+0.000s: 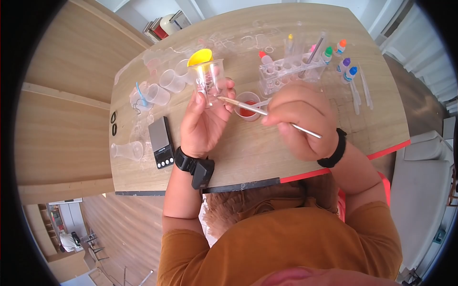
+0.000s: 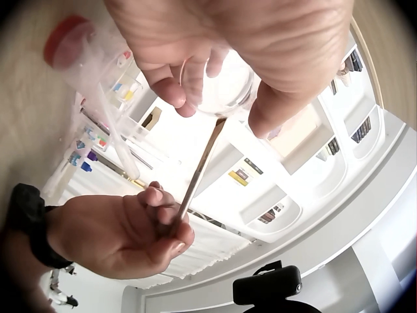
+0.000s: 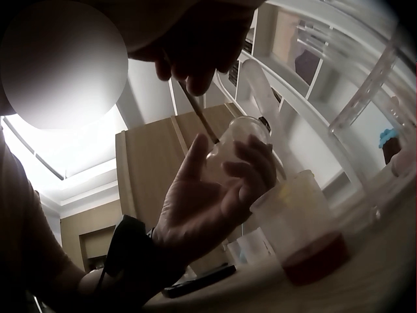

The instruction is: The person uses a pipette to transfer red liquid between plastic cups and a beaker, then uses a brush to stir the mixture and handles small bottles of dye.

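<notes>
My left hand (image 1: 206, 121) holds a clear graduated beaker (image 1: 213, 78) up over the table, fingers and thumb around its sides. In my right hand (image 1: 303, 119) a slim paintbrush (image 1: 253, 109) is pinched, its bristle tip right at the beaker's lower wall. Seen from below in the left wrist view, the brush (image 2: 202, 163) meets the beaker's bottom edge (image 2: 225, 111). Below the hands on the table stands a small cup of red liquid (image 1: 246, 110), with a pale spatula-like stick (image 1: 261, 103) across its rim. A yellow rounded piece (image 1: 200, 57) overlaps the beaker's top in the head view.
A clear test tube rack (image 1: 286, 74) stands behind my right hand, with colour-capped dropper bottles (image 1: 350, 73) beside it. Left are several clear cups (image 1: 171, 81), a black digital scale (image 1: 162, 140) and a clear flask (image 1: 128, 150). Plastic sticks (image 1: 356, 97) lie at right.
</notes>
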